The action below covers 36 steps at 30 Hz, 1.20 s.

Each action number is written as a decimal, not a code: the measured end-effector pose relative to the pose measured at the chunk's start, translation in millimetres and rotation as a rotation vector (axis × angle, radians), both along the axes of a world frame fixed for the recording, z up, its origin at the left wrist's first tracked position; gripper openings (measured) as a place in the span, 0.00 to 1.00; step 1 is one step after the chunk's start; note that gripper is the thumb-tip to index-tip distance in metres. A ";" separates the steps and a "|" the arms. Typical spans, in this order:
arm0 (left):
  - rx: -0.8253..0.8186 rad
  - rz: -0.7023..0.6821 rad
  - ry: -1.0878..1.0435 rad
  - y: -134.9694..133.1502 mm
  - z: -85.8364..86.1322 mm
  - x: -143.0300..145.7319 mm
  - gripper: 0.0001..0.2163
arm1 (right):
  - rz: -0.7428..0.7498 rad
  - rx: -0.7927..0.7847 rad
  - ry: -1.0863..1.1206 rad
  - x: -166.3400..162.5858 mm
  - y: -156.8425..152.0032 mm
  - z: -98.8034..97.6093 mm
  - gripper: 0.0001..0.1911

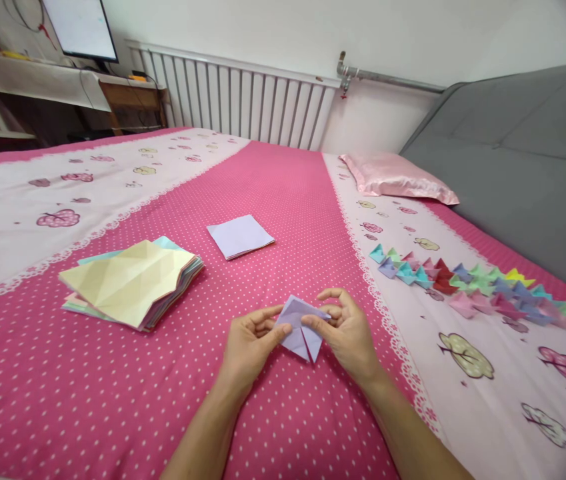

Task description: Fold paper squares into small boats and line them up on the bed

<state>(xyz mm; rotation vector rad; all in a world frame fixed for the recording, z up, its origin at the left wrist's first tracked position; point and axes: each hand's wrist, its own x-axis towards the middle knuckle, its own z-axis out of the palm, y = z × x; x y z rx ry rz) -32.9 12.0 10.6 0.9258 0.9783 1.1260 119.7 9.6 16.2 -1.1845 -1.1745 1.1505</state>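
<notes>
Bedspread (113,400): pink with white dots down the middle, paler side panels printed with trees. It fills most of the view.

Folded lilac paper (303,330): held just above the dotted band, near the lower centre. All positions below are taken from it.
- Left hand (247,343): on its left edge, thumb and fingers closed in a pinch on the paper.
- Right hand (350,333): on its right edge, thumb and forefinger pinching the top fold, other fingers curled loosely.
- Stack of creased sheets (133,283): well to the left, yellow sheet on top, lying on the spread.
- Flat lilac sheet (240,235): beyond and slightly left, lying alone.
- Row of folded pieces (483,290): to the right on the pale panel, mixed colours, overlapping.
- Pink pillow (395,177): far beyond, to the right, against the grey headboard (523,153).
- White radiator (243,100): along the far wall.
- Monitor (83,27): far beyond, to the left.
</notes>
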 end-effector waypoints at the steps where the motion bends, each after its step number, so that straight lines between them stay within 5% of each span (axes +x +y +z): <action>1: -0.001 -0.050 0.004 -0.5 0.4 0.1 0.18 | -0.008 0.003 -0.004 0.8 0.2 -0.4 0.23; 5: 0.003 -0.184 0.025 -2.8 1.2 0.5 0.15 | 0.053 -0.001 -0.007 -1.0 -1.5 -2.1 0.20; 22: -0.055 -0.122 -0.086 -1.8 1.7 -2.0 0.12 | 0.142 0.071 0.032 1.6 -0.8 2.1 0.06; 36: -0.082 -0.089 -0.009 -2.9 0.5 -0.3 0.12 | 0.068 0.041 0.012 -3.2 -3.9 -0.7 0.12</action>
